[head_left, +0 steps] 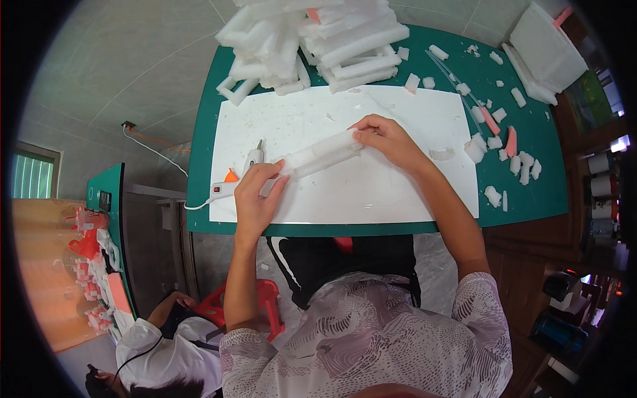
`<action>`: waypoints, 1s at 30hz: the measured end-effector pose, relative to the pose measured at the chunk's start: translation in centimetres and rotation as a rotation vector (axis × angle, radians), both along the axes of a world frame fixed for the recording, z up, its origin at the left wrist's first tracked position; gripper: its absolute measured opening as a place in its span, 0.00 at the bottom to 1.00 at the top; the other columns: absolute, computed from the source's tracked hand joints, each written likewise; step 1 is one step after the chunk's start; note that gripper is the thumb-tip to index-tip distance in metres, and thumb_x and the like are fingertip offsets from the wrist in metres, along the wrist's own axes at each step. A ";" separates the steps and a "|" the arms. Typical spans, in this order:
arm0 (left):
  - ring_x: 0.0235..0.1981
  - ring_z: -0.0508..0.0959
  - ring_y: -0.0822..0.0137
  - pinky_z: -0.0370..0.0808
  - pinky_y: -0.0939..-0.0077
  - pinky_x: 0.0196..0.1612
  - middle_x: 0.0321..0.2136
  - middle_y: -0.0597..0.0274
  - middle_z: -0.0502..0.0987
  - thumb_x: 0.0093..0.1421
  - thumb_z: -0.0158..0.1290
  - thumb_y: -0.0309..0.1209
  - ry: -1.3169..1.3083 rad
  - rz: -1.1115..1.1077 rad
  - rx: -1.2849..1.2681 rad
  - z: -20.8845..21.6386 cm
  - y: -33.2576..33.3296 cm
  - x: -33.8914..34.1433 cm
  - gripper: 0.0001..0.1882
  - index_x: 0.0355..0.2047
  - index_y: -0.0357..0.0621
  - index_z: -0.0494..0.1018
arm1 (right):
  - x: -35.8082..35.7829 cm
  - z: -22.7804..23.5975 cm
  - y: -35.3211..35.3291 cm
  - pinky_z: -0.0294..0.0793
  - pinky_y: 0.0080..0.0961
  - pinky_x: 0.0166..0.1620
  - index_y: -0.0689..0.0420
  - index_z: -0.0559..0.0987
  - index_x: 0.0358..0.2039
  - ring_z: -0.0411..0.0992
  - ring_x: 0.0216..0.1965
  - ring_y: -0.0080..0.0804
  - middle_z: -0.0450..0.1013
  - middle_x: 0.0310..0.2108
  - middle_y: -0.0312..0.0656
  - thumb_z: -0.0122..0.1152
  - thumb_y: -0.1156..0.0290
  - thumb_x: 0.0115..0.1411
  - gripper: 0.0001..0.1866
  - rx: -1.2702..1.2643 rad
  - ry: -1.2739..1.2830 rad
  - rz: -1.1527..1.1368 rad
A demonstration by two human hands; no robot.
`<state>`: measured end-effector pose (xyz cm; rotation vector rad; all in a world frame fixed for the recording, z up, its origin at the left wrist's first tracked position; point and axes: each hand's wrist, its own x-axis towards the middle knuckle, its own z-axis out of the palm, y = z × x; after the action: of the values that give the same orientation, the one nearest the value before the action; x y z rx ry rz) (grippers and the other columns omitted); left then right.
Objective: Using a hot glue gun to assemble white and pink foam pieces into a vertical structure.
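Note:
A long white foam strip [324, 152] spans slantwise between my two hands over a white board. My left hand [257, 194] pinches its near left end between thumb and fingers. At the far right end, my right hand [388, 140] grips the strip with thumb and forefinger. Just left of the strip lies a white hot glue gun [254, 158] with a dark nozzle tip, an orange trigger and a red switch; my left hand partly hides it.
The white board [371, 196] rests on a green table [524, 215]. White foam frames [358, 50] are piled at the back. Foam scraps, pink pieces [511, 141] and clear sticks [454, 80] lie at right. A person in white [169, 351] sits at lower left beside a red stool [269, 305].

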<state>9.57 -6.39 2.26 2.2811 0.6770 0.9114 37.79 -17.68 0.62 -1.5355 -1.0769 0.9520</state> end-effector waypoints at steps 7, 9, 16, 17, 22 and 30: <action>0.34 0.80 0.64 0.76 0.75 0.40 0.35 0.55 0.80 0.54 0.64 0.19 0.009 0.013 -0.004 0.0 -0.1 0.0 0.17 0.46 0.37 0.80 | -0.1 0.3 -0.1 0.69 0.20 0.49 0.59 0.81 0.43 0.72 0.41 0.24 0.77 0.37 0.38 0.61 0.64 0.64 0.12 -0.022 0.024 -0.010; 0.35 0.80 0.65 0.76 0.76 0.41 0.37 0.55 0.79 0.55 0.63 0.19 -0.015 0.008 -0.034 -0.5 -0.1 0.0 0.18 0.47 0.37 0.79 | -0.2 0.2 0.0 0.69 0.20 0.49 0.59 0.81 0.43 0.72 0.41 0.24 0.77 0.37 0.37 0.61 0.65 0.65 0.12 -0.015 0.031 -0.008; 0.40 0.78 0.66 0.80 0.77 0.44 0.44 0.52 0.75 0.56 0.60 0.16 -0.155 0.028 -0.123 -1.7 -0.7 0.3 0.25 0.55 0.40 0.75 | 0.0 -1.2 -0.3 0.71 0.21 0.53 0.61 0.79 0.52 0.73 0.44 0.24 0.77 0.43 0.39 0.57 0.65 0.69 0.16 0.025 0.001 -0.020; 0.40 0.78 0.66 0.80 0.77 0.44 0.44 0.52 0.75 0.56 0.60 0.16 -0.157 0.029 -0.121 -1.8 -0.7 0.3 0.25 0.55 0.40 0.75 | 0.0 -1.2 -0.3 0.72 0.21 0.54 0.61 0.79 0.53 0.73 0.45 0.24 0.77 0.45 0.39 0.57 0.64 0.69 0.17 0.044 0.000 -0.015; 0.42 0.77 0.66 0.79 0.76 0.46 0.46 0.53 0.75 0.57 0.59 0.17 -0.150 0.109 -0.193 -1.5 -1.0 0.8 0.33 0.64 0.42 0.67 | 0.6 -0.7 -0.8 0.71 0.25 0.57 0.58 0.75 0.59 0.70 0.51 0.27 0.75 0.50 0.41 0.56 0.65 0.69 0.20 0.085 0.010 0.054; 0.42 0.76 0.68 0.78 0.75 0.48 0.46 0.50 0.75 0.58 0.61 0.20 -0.105 0.128 -0.296 -1.2 -1.2 0.6 0.35 0.66 0.42 0.64 | 0.6 0.8 -1.3 0.71 0.26 0.57 0.50 0.66 0.67 0.69 0.52 0.31 0.70 0.58 0.42 0.60 0.74 0.62 0.32 0.106 -0.067 0.200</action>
<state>10.13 -7.61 1.06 1.9340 0.8583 0.9162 38.38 -18.99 1.38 -1.4001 -1.3270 0.9677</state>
